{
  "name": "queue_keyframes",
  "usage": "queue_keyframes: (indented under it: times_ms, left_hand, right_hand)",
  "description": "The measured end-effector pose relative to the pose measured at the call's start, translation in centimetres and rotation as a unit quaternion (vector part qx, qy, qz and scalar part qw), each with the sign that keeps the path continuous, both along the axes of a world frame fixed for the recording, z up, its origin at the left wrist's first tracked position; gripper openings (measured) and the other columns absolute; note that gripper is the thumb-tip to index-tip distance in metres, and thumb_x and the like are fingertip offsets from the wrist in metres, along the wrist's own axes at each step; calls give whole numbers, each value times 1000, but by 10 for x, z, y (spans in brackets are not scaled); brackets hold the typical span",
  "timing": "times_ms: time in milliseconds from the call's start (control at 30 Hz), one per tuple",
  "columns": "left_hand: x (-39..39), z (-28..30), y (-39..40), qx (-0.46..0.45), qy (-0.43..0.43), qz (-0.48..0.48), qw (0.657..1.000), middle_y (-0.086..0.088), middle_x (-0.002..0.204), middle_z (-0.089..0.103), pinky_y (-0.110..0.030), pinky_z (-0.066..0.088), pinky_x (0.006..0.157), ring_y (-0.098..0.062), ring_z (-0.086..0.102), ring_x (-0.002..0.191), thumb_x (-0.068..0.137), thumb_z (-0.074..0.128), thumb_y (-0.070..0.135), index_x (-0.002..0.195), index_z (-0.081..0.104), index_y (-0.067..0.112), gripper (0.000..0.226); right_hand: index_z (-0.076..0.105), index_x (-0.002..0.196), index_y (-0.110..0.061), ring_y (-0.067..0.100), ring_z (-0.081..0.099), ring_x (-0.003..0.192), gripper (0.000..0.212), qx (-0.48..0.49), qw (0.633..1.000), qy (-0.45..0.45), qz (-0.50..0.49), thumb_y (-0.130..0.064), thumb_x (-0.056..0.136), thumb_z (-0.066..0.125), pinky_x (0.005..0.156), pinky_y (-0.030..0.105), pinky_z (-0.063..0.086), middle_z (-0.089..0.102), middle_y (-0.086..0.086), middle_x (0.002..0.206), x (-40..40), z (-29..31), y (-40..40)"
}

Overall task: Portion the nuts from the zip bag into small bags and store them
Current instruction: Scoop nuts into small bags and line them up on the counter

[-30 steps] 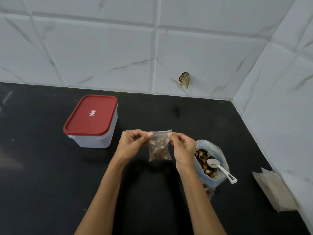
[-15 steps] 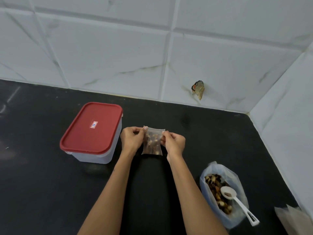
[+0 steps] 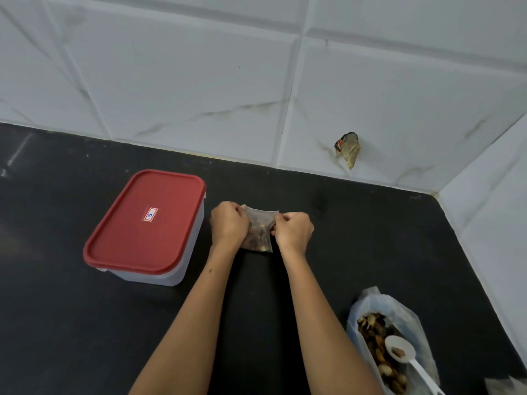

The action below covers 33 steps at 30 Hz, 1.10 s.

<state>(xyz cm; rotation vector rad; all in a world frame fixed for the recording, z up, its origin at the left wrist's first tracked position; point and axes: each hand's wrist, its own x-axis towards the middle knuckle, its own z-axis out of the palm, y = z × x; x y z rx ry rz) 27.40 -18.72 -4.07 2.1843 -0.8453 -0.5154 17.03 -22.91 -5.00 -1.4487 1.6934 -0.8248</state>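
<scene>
We have the small clear plastic bag of nuts (image 3: 260, 232) pinched at its top corners, our left hand (image 3: 229, 226) curled on one side and our right hand (image 3: 293, 231) on the other, just to the right of the rectangular translucent container with the red lid (image 3: 145, 223) and close above the black countertop (image 3: 370, 238). This looks like the sealing step for one portion. Next, we judge, the strip needs pressing shut along its full width, then the red lid must come off so the portion can go inside. Nearer us and well right of the container, the large clear zip bag of nuts (image 3: 390, 340) stands open with a white plastic spoon (image 3: 405, 356) resting in it.
</scene>
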Motion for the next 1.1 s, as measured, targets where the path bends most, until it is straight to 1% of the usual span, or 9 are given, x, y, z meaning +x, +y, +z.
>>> queue_keyframes:
  times_ms: [133, 233, 300, 367, 500, 633, 767, 900, 1100]
  left_hand:
    - [2, 4, 3, 6, -13, -15, 1000, -8, 74, 62, -28, 40, 66, -27, 64, 80, 97, 49, 21, 79, 66, 5, 30]
    - [2, 14, 10, -13, -43, -26, 999, -12, 97, 70, -29, 46, 75, -27, 65, 94, 97, 49, 18, 103, 69, 3, 26]
    - [-3, 27, 15, -45, -40, -36, 997, -13, 109, 69, -30, 47, 84, -26, 64, 101, 98, 48, 18, 113, 66, 3, 29]
    - [-14, 42, 23, -83, -12, -47, 995, -11, 115, 67, -25, 43, 87, -22, 61, 107, 99, 48, 20, 122, 62, 5, 31]
    - [-64, 67, 45, -175, 99, -81, 976, 1, 101, 67, -13, 49, 73, -7, 63, 90, 98, 51, 25, 120, 61, 10, 28]
    - [-138, 75, 67, -209, 299, -138, 921, -2, 94, 68, -31, 56, 79, -15, 67, 83, 95, 56, 22, 103, 61, 19, 9]
    - [-222, 73, 86, -155, 411, -220, 871, -6, 92, 70, -27, 57, 72, -16, 67, 76, 95, 57, 19, 102, 63, 12, 12]
    - [-297, 68, 102, -77, 482, -275, 828, -7, 90, 66, -21, 54, 67, -13, 62, 73, 96, 55, 18, 99, 62, 9, 12]
    - [-368, 46, 122, 8, 421, -336, 843, -6, 81, 51, -32, 45, 74, -17, 50, 77, 96, 51, 40, 83, 55, 13, 31]
  right_hand:
    - [69, 65, -4, 24, 69, 69, 28, 6, 1000, 4, 1, -16, 89, 60, 72, 36, 57, 69, 10, 67, 0, 2, -1]
    - [70, 70, -4, 21, 68, 72, 28, 4, 1000, 14, 18, -24, 88, 63, 74, 35, 56, 69, 9, 69, -6, 11, 1]
    - [72, 91, -8, 20, 68, 81, 20, -3, 1000, -14, 22, -27, 86, 65, 81, 37, 56, 71, 7, 87, -17, 25, 6]
    - [62, 121, -15, 14, 65, 92, 37, -16, 999, -46, 13, -28, 86, 66, 84, 29, 53, 64, 4, 109, -34, 47, 16]
    - [56, 123, -33, 7, 64, 96, 43, -57, 991, -124, 3, -35, 83, 68, 70, 15, 46, 60, 0, 119, -88, 91, 47]
    - [61, 111, -34, 4, 66, 93, 29, -79, 987, -138, -22, -34, 83, 68, 73, 18, 50, 65, -10, 104, -165, 121, 86]
    - [67, 103, -25, 8, 65, 87, 17, -102, 984, -71, -124, -24, 86, 66, 87, 33, 53, 68, -9, 96, -257, 118, 120]
    - [69, 109, -10, 19, 63, 95, 22, -67, 969, 71, -226, -14, 89, 59, 87, 25, 41, 69, 5, 107, -341, 103, 150]
    - [69, 109, -7, 29, 62, 104, 28, 8, 950, 177, -257, -16, 83, 65, 88, 30, 44, 69, 12, 110, -397, 70, 184]
